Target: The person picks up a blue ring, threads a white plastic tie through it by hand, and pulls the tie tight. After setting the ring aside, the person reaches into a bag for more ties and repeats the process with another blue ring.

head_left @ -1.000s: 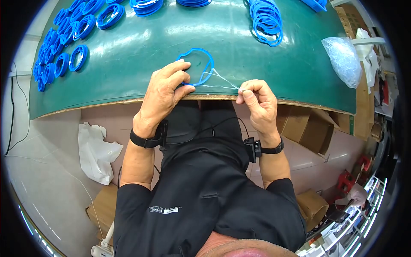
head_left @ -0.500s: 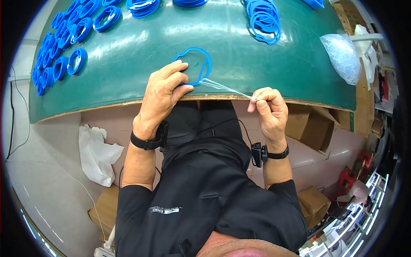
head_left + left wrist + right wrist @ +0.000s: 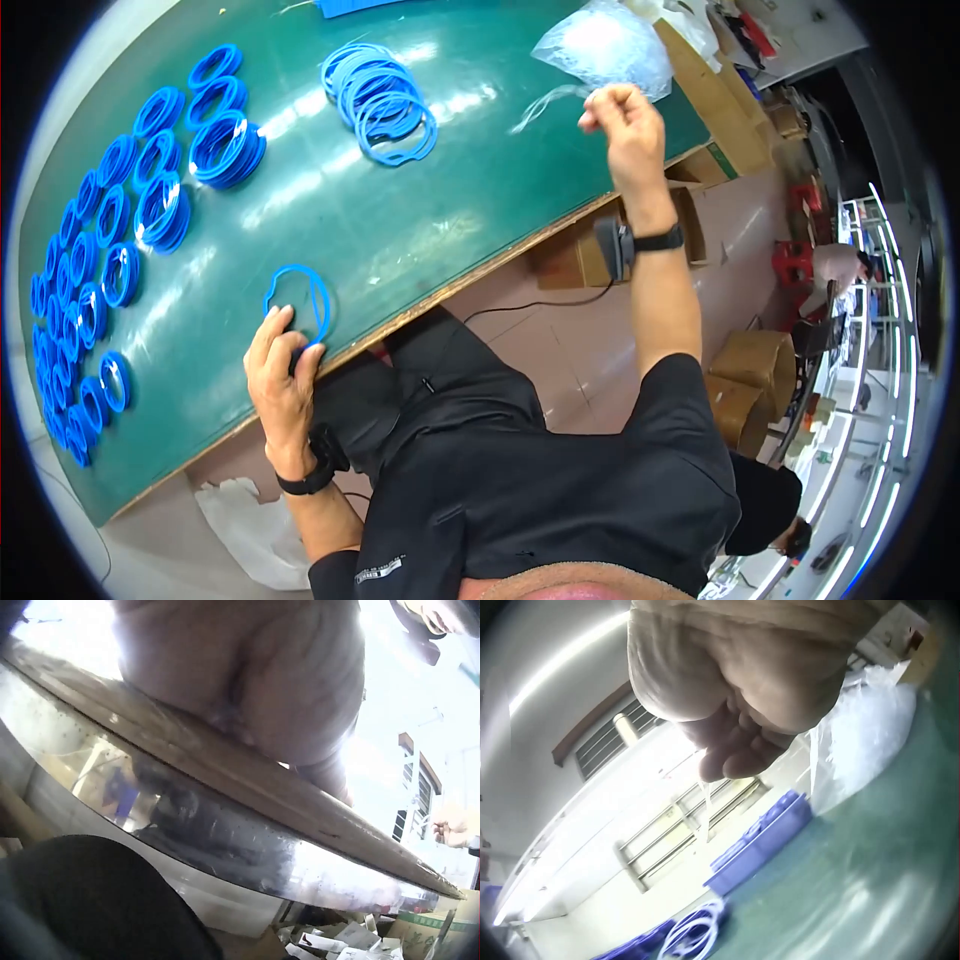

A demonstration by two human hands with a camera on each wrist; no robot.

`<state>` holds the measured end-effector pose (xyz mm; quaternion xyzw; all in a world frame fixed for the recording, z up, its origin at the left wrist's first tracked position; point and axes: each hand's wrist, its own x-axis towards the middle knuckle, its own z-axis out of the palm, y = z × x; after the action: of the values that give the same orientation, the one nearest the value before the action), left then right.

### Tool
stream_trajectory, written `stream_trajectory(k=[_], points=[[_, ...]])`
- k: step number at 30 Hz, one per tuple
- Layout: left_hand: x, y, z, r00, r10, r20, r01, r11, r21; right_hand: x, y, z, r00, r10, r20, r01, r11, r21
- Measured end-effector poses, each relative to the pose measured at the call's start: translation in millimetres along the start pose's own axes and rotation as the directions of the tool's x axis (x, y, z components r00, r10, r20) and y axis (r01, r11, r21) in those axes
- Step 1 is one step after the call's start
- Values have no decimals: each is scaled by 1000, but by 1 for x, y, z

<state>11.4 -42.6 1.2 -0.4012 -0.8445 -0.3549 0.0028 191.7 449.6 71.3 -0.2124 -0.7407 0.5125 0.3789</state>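
Observation:
My left hand (image 3: 277, 385) is at the table's front edge, its thumb and fingers pinching a thin blue ring (image 3: 322, 300) with a small wavy notch. In the left wrist view the palm (image 3: 255, 682) shows large above the table edge, and the ring is hidden. Raised at the right, my right hand (image 3: 630, 130) pinches a clear plastic strip (image 3: 545, 103), whose loose end trails left over the table. The right wrist view has the strip (image 3: 706, 810) hanging below the fingertips. Just beyond this hand lies a clear plastic bag (image 3: 606, 50) with crinkled clear contents.
Many stacks of blue rings (image 3: 225, 150) cover the left of the green table (image 3: 480, 200). A fanned pile of blue rings (image 3: 385, 105) lies in the middle, a blue tray (image 3: 761, 844) behind it. Cardboard boxes (image 3: 750, 385) stand on the floor at the right.
My right hand has pulled the clear strip away from the blue ring and carried it right, up to the plastic bag. My left hand still pinches the ring. The head view has swung right.

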Motion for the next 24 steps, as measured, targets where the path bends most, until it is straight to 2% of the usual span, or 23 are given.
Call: stream_trajectory(k=[1,2,4,5,8,9,10,12,13,16,17,20,24], points=[[0,0,1,1000,7,-1,-7,1000,-9,19,6,-15,997,-30,-73,28,999,-30],[0,0,1,1000,0,-5,0,1000,-2,36,12,-29,996,-35,-76,32,999,-37],[0,-1,2,1000,-16,-13,16,1000,11,65,25,-53,963,-56,-262,29,994,-106],[0,-1,3,1000,-14,-16,14,1000,2,78,33,-66,963,-62,-262,33,993,-115],[-1,-1,3,1000,-24,-12,24,1000,12,104,58,-92,886,-77,-456,-58,959,-276],[-2,-1,2,1000,-23,-12,23,1000,7,107,66,-95,886,-80,-457,-58,958,-280],[-2,-1,2,1000,-24,-10,24,1000,9,109,69,-96,877,-128,-462,-101,893,-439],[-1,-1,3,1000,-28,-7,28,1000,14,114,78,-97,867,-223,-446,-187,683,-706],[-1,-1,3,1000,-29,-6,29,1000,11,116,83,-97,867,-223,-446,-189,681,-708],[-2,-2,2,999,-35,-2,35,999,21,115,92,-93,868,-478,-135,16,300,-954],[-2,-2,2,999,-35,1,35,999,19,113,93,-93,869,-476,-135,14,297,-955],[-2,-3,2,999,-33,6,33,999,23,107,93,-91,940,-321,-114,-47,209,-977],[-2,-3,2,999,-39,7,39,999,29,101,90,-94,967,-219,-133,-104,138,-985]])
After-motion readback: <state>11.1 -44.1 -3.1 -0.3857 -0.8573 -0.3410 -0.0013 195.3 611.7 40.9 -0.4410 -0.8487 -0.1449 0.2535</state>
